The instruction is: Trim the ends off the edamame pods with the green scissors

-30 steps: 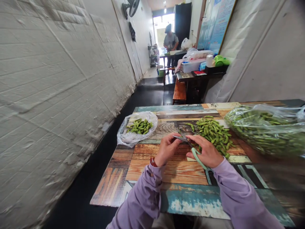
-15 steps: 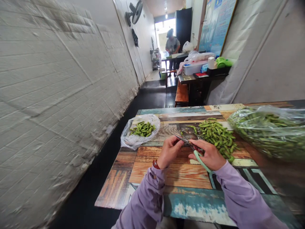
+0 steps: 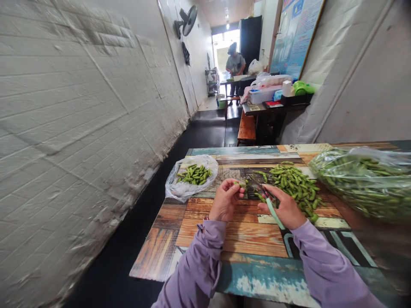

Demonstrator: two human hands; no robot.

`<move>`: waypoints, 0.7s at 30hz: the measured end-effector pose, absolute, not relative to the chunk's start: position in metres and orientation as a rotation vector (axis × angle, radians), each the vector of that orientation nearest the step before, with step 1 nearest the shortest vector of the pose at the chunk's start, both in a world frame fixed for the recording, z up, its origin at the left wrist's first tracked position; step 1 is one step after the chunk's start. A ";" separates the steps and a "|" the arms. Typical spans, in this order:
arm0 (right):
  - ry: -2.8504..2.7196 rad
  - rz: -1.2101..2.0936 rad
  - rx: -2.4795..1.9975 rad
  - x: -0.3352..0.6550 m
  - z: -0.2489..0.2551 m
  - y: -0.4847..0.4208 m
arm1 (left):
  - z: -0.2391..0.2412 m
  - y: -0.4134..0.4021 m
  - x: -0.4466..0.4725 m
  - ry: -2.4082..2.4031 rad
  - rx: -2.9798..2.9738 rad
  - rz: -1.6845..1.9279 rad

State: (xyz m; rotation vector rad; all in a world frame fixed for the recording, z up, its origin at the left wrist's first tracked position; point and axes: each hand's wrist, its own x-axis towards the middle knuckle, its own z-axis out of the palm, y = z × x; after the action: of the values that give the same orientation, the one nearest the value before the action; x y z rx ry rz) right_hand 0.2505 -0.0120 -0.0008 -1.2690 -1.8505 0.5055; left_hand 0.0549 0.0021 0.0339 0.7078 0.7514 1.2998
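Note:
My left hand point(image 3: 224, 201) pinches a green soybean pod point(image 3: 240, 184) between thumb and fingers; most of the pod is hidden. Just to its right, my right hand point(image 3: 287, 208) grips scissors with pale green handles point(image 3: 274, 214), their dark blades pointing up and left, apart from the pod. A heap of pods point(image 3: 295, 186) lies beyond my right hand, a few strays at its left edge. Left of my hands, a clear plastic bag point(image 3: 173, 187) lies spread out with cut pods point(image 3: 195, 174) on it.
A big clear bag full of pods point(image 3: 359, 182) rests on the right of the wood-patterned table point(image 3: 257, 239). Behind stand a bench point(image 3: 246, 128) and a side table with a plastic box point(image 3: 265, 95). A person point(image 3: 235, 64) stands at a far table. A white wall point(image 3: 80, 128) runs along the left.
My hands have moved apart slightly. The scissor blades have come away from my left fingers and tilted more upright, and the pod in my left hand now shows.

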 end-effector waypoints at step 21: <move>-2.034 0.423 -1.187 0.246 -0.007 -0.012 | 0.026 -0.006 0.069 0.607 0.494 1.208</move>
State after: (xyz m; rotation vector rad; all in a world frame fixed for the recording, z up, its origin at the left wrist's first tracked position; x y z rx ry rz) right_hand 0.2462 -0.0120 -0.0073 -1.1866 -2.0343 0.4230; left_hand 0.0691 -0.0058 0.0262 0.4938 0.6074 1.2077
